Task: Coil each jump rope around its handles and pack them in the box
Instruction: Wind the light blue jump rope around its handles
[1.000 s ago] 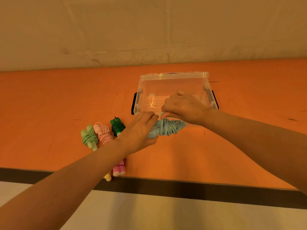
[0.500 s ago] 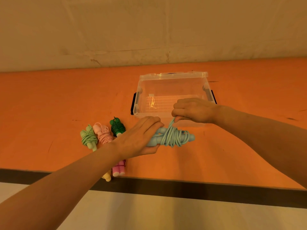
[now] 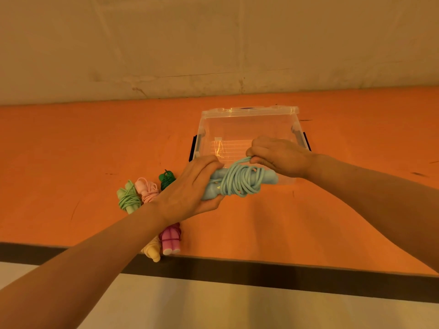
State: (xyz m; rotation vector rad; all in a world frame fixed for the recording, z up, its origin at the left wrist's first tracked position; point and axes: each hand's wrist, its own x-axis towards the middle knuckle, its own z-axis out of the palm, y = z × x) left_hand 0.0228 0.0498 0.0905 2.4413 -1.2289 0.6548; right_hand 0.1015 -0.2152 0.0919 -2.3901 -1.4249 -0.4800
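Note:
My left hand (image 3: 190, 191) grips the two handles of a light blue jump rope (image 3: 240, 181) above the orange table, just in front of the clear plastic box (image 3: 249, 115). Most of its cord is coiled round the handles. My right hand (image 3: 280, 155) pinches a loop of that cord at the top of the coil. The box stands open with nothing inside. Coiled ropes lie to the left: light green (image 3: 129, 198), pale pink (image 3: 148, 192), dark green (image 3: 167, 179), magenta (image 3: 171, 238) and pale yellow (image 3: 152, 251), partly hidden under my left forearm.
The orange table (image 3: 71, 150) runs to a wall at the back. Its dark front edge (image 3: 261, 271) lies close below the magenta and yellow ropes. Black latches hang on the box's left (image 3: 193, 148) and right sides.
My right hand has lifted off the coil and pulled a loop of blue cord up and over it. The left hand keeps its grip on the handles.

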